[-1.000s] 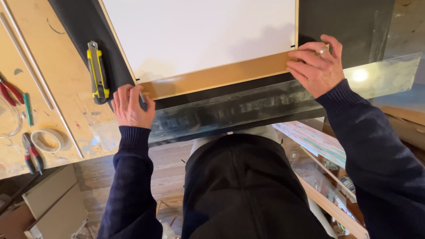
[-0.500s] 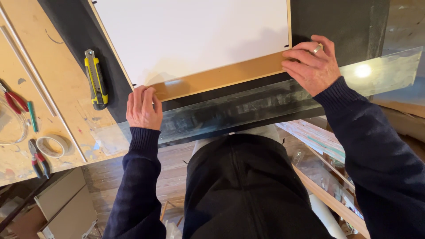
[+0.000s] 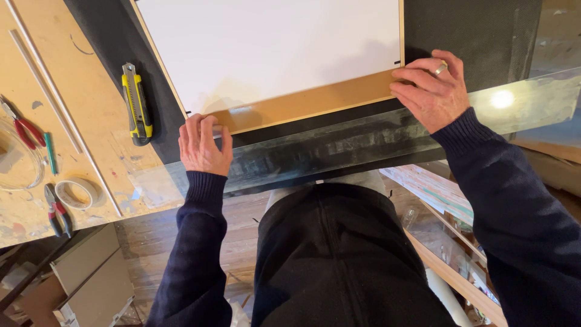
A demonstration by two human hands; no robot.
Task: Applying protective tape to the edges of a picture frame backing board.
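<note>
The fingers of the left hand point(image 3: 203, 145) lie flat and close together, pressing down on the near left corner of a white rectangular board with a tan wooden-looking border point(image 3: 272, 54), not curled around anything. The right hand point(image 3: 431, 91), a ring on one finger, rests palm-down with fingers slightly spread on the board's near right corner. Both hands also bear on a long clear sheet of glass point(image 3: 363, 142), which lies across the near edge of the board and overhangs the bench toward the person, its right end catching a bright glint of light.

The board sits on a dark matte mat point(image 3: 472, 30) covering a paint-flecked plywood workbench point(image 3: 91, 109). Just left of the left hand lies a yellow and black utility knife point(image 3: 137, 103); farther left are red-handled pliers point(image 3: 24, 130), a roll of pale tape point(image 3: 77, 194) and a second pair of red-handled pliers point(image 3: 57, 212). Below the bench edge, worn wooden floorboards point(image 3: 242, 242) show.

Against half a second ago, the left hand has slid right, away from the knife, from the bare mat onto the board's corner; the right hand has kept its place
</note>
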